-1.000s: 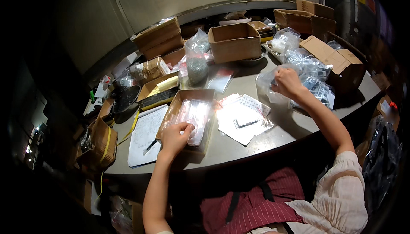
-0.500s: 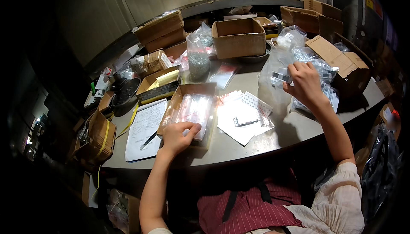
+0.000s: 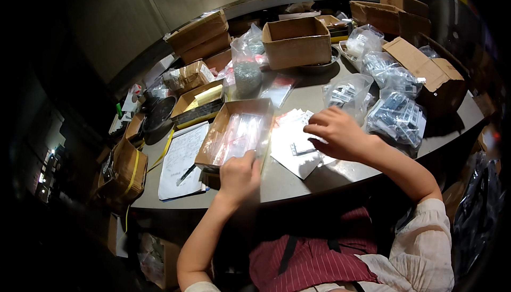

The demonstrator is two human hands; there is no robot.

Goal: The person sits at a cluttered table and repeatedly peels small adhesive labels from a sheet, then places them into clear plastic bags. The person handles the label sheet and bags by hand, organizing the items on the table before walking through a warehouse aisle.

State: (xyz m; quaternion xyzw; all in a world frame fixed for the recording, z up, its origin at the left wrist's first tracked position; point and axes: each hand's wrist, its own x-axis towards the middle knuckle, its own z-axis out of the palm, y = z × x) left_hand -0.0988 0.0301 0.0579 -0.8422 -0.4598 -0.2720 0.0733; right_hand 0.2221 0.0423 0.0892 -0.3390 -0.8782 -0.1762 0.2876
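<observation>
Under the right hand (image 3: 340,135), whatever its curled fingers pinch is hidden by the knuckles, so I cannot tell if it grips anything; it hovers over white paper sheets (image 3: 295,143) with a small clear packet lying on them. At seven o'clock from it, the left hand (image 3: 239,175) rests with fingers pressed together on the near rim of a shallow cardboard tray (image 3: 226,119); the glossy plastic bags (image 3: 239,135) inside glare too much to make out their contents. At one o'clock of the right hand, bags of small parts (image 3: 396,116) crowd toward the counter's (image 3: 298,177) right edge beside an open brown box (image 3: 431,76). Free room is only a bare grey strip along the near edge, between the two hands. At nine o'clock from the tray lies a form with a pen (image 3: 183,159). Beyond, at twelve o'clock, stands an open carton (image 3: 295,42). All around, the room falls into darkness, and the counter's left end blurs away.
</observation>
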